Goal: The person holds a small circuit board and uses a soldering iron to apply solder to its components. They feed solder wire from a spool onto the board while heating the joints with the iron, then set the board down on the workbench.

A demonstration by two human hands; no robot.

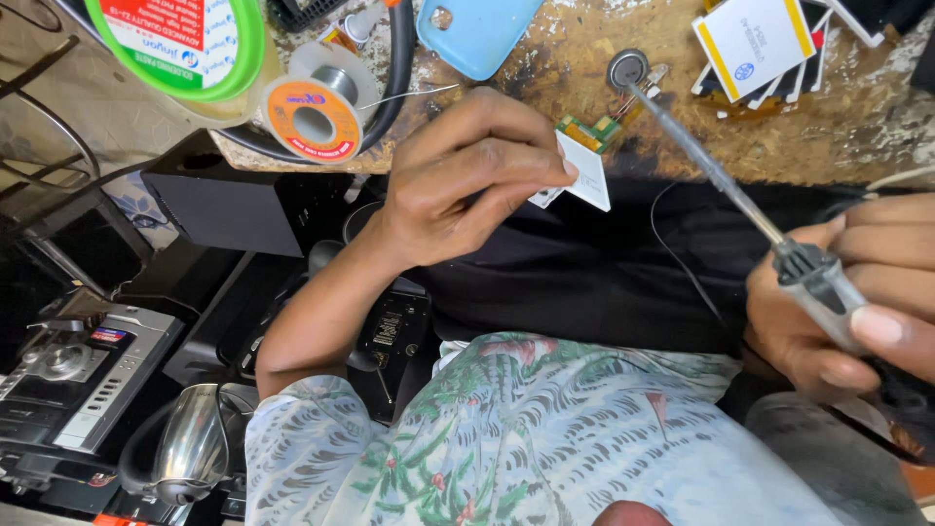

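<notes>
Floral shirt [526, 438] nearest; rt hand [857, 292] w/ iron [726, 185] over scorched bench [584, 49]

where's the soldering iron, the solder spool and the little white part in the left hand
soldering iron [716, 175], head view, on the metal shaft between tip and black collar
solder spool [314, 113], head view, on its orange label face
small white part [587, 175], head view, on its white face beyond the left hand [467, 180] fingertips

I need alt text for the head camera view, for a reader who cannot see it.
The right hand holds a soldering iron, its tip near a coin cell on a worn workbench. The left hand pinches a small white part with a green circuit strip. A solder spool lies nearby.
</notes>
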